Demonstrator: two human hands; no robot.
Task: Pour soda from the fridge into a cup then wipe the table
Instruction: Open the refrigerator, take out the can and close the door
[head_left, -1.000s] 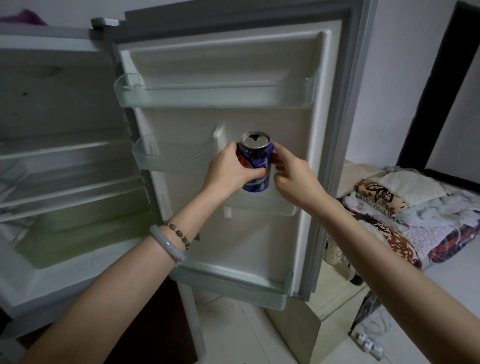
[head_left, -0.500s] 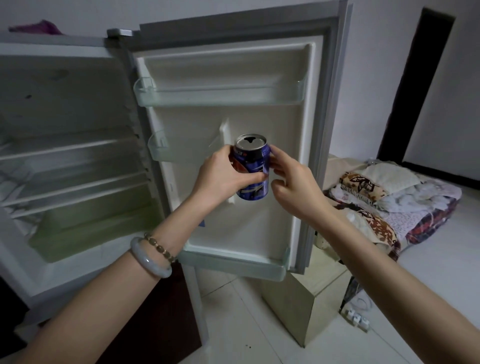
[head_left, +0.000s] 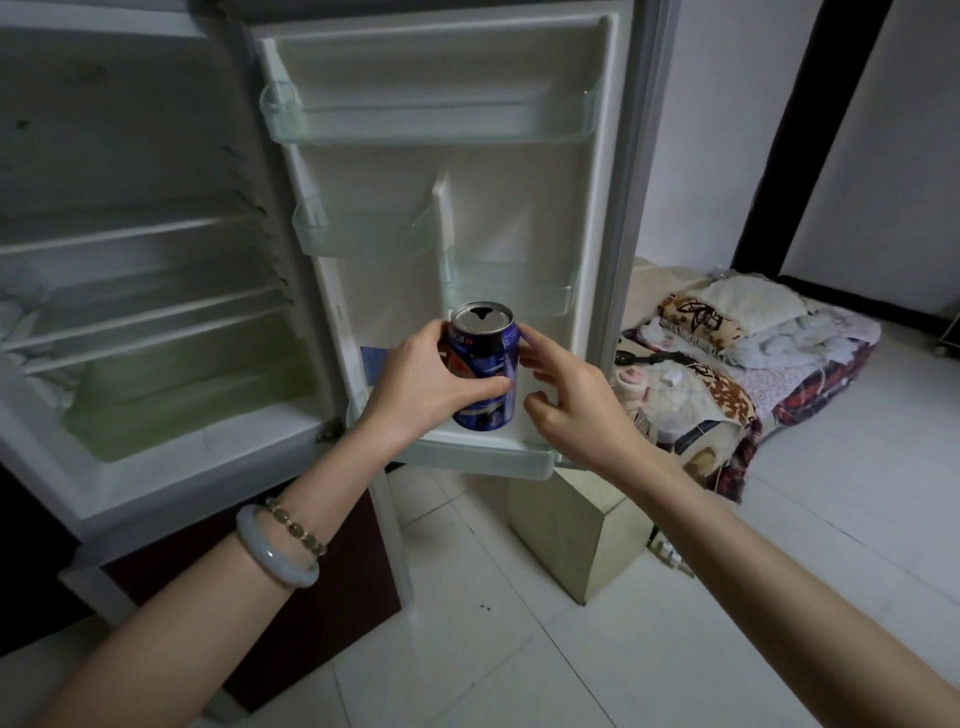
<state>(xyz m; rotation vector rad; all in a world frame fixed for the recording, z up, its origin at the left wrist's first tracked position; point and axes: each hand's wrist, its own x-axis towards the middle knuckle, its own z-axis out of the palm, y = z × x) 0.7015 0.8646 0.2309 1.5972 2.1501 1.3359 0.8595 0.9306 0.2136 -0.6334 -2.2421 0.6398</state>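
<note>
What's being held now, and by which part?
The soda can, upright: the left hand grips it round the middle of its side wall. The right hand only has fingers at its upper side, not wrapped round it.

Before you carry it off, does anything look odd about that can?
Yes: the soda can in the left hand already has a dark open mouth in its lid, so it could slosh if tilted. It is upright.

Two bracelets circle the person's left wrist (head_left: 317, 493): a smooth, pale grey-green bangle (head_left: 274, 553) and, just beside it, a slimmer strand of oval olive-brown beads (head_left: 297, 528). Both forearms (head_left: 779, 587) are bare.
</note>
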